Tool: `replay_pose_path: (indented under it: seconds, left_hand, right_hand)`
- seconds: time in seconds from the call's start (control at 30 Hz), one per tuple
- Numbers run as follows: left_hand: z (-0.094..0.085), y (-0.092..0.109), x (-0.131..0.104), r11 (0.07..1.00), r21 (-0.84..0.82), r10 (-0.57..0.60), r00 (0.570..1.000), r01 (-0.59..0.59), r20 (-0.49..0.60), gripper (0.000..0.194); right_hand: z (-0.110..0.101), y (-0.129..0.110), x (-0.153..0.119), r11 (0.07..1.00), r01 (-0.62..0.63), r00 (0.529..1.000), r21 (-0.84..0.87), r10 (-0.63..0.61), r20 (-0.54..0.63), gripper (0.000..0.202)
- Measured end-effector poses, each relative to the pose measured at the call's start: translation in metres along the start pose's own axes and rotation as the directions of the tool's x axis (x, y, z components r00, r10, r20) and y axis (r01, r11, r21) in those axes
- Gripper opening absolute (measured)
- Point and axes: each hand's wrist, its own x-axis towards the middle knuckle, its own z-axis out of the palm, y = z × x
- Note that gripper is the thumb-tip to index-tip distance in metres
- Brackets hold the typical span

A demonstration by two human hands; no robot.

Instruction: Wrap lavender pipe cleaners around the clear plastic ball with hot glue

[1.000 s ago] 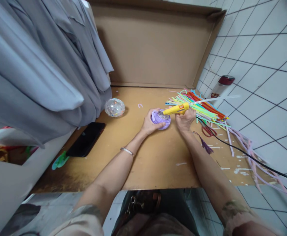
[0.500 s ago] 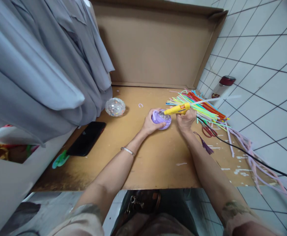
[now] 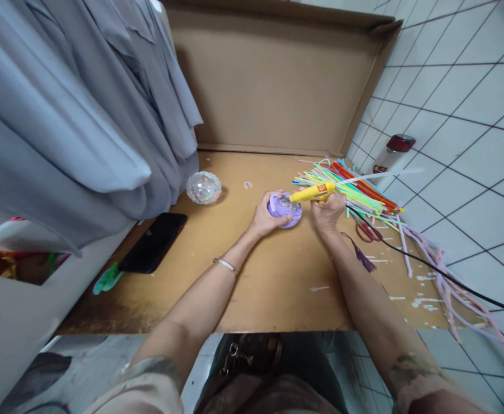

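My left hand [image 3: 268,217] grips a round ball wrapped in purple strands [image 3: 287,218]; an uncovered clear, bumpy patch shows on its upper side. My right hand [image 3: 328,211] is closed around a yellow hot glue gun [image 3: 315,191]. The gun's tip points left and rests at or just above the clear patch; I cannot tell whether it touches. A long translucent glue stick [image 3: 377,175] juts from the gun's back end. Another clear faceted ball [image 3: 204,188] stands on the table to the left, and a small pale curved piece [image 3: 248,185] lies behind my left hand.
Colourful pipe cleaners [image 3: 364,192] are heaped at the right, beside red-handled scissors [image 3: 369,232] and a purple tassel [image 3: 364,259]. The gun's black cord [image 3: 420,259] trails right. A black phone [image 3: 152,243] lies left. A cardboard panel [image 3: 278,86] and a lidded jar [image 3: 393,153] stand behind.
Almost nothing differs. The whole view has shifted very slightly, while both hands, the purple ball and the glue gun keep the same places relative to each other.
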Motion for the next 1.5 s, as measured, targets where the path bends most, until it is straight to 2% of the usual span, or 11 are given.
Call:
replay_pose_path:
  seconds: [0.17,0.4,0.73,1.03,1.5]
  left_hand:
    - [0.0002,-0.0005,0.0002,1.000,-0.007,0.003,1.000,-0.003,0.006,0.063]
    - [0.0009,-0.0002,0.0003,1.000,-0.011,-0.022,1.000,0.022,-0.004,0.064]
    - [0.0010,0.0010,-0.0004,0.999,-0.005,-0.046,0.999,0.045,-0.007,0.066]
    - [0.0017,-0.0008,-0.0004,0.999,-0.009,-0.033,0.999,0.033,-0.015,0.066]
    - [0.0014,-0.0029,-0.0001,0.999,-0.019,-0.035,0.999,0.035,-0.013,0.068]
  right_hand:
    - [-0.0001,-0.0001,-0.0003,1.000,0.023,1.000,-0.013,-0.023,-0.019,0.015]
    - [0.0009,0.0007,-0.0003,1.000,-0.011,1.000,0.011,0.011,0.028,0.009]
    - [-0.0004,-0.0014,0.0013,0.999,-0.025,1.000,0.019,0.025,0.019,0.015]
    - [-0.0043,-0.0032,0.0029,0.998,-0.051,0.996,0.039,0.048,0.075,0.017]
    - [-0.0010,-0.0019,0.0013,0.998,-0.039,0.999,0.042,0.038,0.030,0.016]
